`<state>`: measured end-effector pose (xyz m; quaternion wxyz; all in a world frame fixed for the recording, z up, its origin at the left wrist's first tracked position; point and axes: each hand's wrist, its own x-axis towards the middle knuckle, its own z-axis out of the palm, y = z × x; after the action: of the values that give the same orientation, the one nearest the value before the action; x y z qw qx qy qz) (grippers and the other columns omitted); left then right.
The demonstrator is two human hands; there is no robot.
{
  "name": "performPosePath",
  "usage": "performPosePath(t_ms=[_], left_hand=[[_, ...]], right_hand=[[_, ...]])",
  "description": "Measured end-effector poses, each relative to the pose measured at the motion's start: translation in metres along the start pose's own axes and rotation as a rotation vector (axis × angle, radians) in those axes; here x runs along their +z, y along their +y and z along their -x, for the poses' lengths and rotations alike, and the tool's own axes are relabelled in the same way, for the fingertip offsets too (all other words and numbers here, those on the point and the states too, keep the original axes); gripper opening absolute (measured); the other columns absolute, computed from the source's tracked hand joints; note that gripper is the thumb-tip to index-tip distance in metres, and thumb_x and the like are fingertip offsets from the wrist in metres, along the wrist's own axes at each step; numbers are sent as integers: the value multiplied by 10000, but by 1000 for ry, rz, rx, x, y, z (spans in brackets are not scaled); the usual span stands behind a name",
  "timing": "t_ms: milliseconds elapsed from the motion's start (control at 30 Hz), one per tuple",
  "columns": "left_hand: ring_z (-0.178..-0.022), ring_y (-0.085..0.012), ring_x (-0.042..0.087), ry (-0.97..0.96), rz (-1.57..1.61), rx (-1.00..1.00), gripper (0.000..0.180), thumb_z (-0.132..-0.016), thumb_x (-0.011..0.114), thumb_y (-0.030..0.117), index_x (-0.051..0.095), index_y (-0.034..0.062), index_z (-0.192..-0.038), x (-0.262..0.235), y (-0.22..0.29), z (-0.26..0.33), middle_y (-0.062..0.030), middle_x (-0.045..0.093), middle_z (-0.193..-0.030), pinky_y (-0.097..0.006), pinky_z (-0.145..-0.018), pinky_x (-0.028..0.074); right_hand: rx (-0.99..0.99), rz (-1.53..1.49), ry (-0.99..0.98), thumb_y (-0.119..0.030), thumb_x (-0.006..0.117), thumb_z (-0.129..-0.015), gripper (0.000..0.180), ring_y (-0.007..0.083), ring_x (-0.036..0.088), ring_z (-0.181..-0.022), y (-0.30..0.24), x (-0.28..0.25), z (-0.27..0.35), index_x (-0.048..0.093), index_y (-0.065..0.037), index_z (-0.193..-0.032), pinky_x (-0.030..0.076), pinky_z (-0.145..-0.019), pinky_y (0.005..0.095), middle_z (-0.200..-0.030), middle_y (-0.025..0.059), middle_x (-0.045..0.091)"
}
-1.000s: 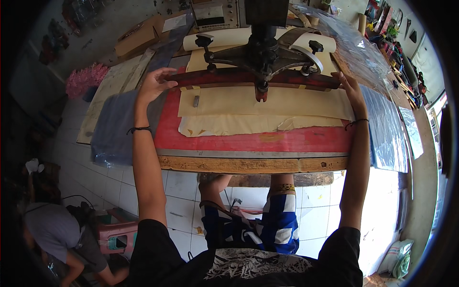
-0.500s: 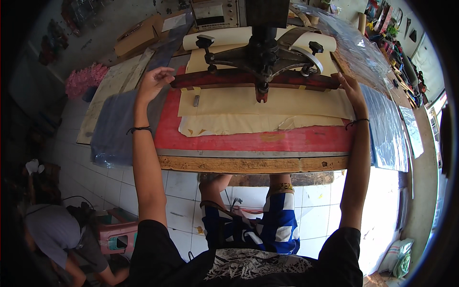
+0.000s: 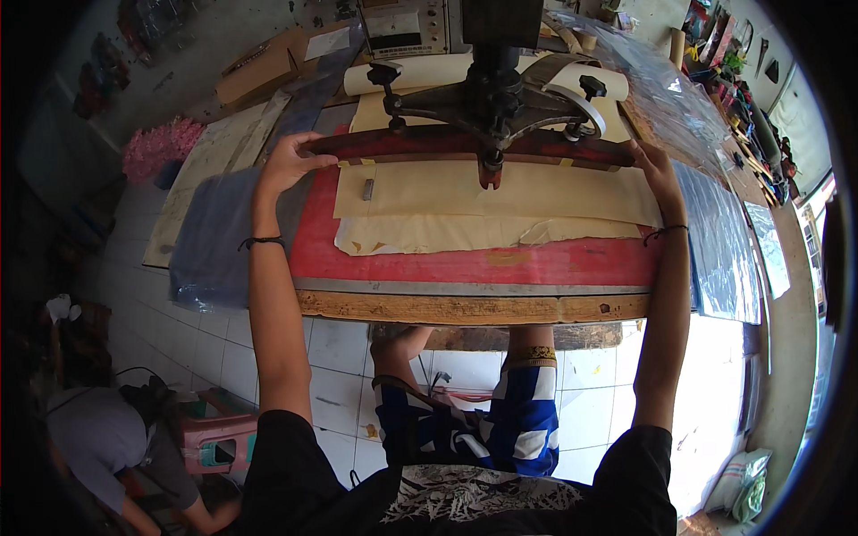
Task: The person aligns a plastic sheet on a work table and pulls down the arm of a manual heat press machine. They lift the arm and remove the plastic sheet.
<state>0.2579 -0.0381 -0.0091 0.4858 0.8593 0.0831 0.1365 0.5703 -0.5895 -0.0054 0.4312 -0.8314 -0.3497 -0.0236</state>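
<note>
While the bar lies lengthwise left to right across the frame's upper centre, the left hand pinches its left end. The right hand touches the opposite end; whether its fingers grip, I cannot tell.

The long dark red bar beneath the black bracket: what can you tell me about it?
The dark red bar looks like worn, painted metal, darkened in patches. It spans crosswise beneath the black bracket, over the cream sheets; contact with them is unclear. A thin brown strip with yellow patches edges its near underside. The left hand grasps its left end; the right hand is at its right end.
</note>
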Motion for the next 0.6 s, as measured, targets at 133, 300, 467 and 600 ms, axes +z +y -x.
performPosePath(t_ms=[133,300,467,600], left_hand=[[-736,-78,629,33,56,41,377,-771,840,129,687,-27,-1078,1,-4,-2,-48,716,-896,-232,-690,503],[-737,-77,626,23,36,58,371,-776,834,117,684,-29,-1082,3,-3,-2,-44,711,-892,-234,-690,504],[-745,-79,624,26,36,59,360,-783,828,112,682,-27,-1080,1,-3,-1,-42,708,-897,-236,-694,503],[-752,-79,624,13,60,69,348,-791,821,110,680,-26,-1079,1,-7,-3,-41,704,-905,-234,-698,502]], right_hand=[[-31,-36,43,-501,556,-974,580,130,540,-777,7,2,0,691,56,-1064,454,-741,303,-802,54,651],[-26,-25,37,-512,551,-971,580,139,569,-801,7,0,-1,701,39,-1071,464,-758,307,-827,60,672],[-3,-28,21,-513,545,-974,575,148,600,-836,3,1,-1,708,26,-1090,475,-772,311,-882,77,702],[-12,-16,23,-520,536,-977,584,157,616,-865,9,0,-2,708,25,-1102,486,-791,320,-922,90,717]])
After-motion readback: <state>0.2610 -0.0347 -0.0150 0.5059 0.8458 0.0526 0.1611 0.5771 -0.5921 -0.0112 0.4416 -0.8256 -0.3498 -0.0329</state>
